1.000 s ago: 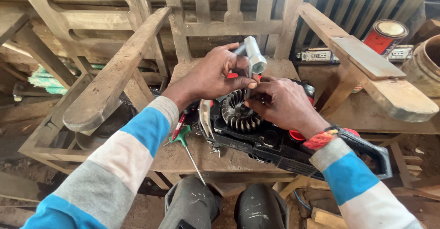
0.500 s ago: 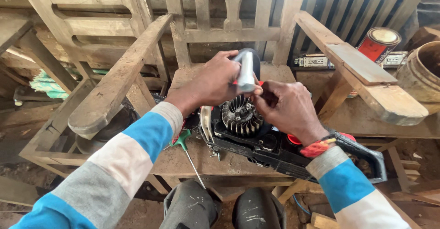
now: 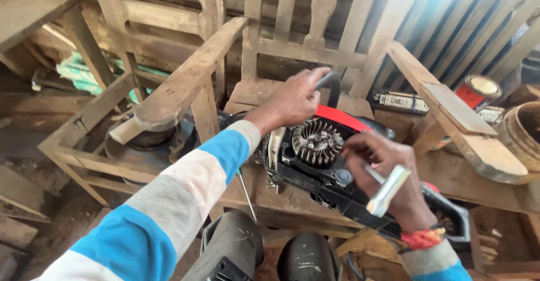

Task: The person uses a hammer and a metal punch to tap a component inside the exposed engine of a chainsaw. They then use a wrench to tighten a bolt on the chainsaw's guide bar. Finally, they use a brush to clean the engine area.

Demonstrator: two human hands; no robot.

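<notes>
Unfinished wooden chairs (image 3: 185,84) crowd a dusty dirt floor (image 3: 50,225).

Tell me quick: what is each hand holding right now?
Left hand: closed around the black front handle of the chainsaw body.
Right hand: closed on a metal tube wrench, over the chainsaw body.

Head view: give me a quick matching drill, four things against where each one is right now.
Things:
1. left hand
2. right hand
3. finned flywheel
4. screwdriver

Places:
A. lying on the wooden seat beside the saw body
B. gripping the black front handle
C. exposed in the open side of the saw
D. holding a metal tube wrench

Pairs: 1-B, 2-D, 3-C, 4-A
</notes>
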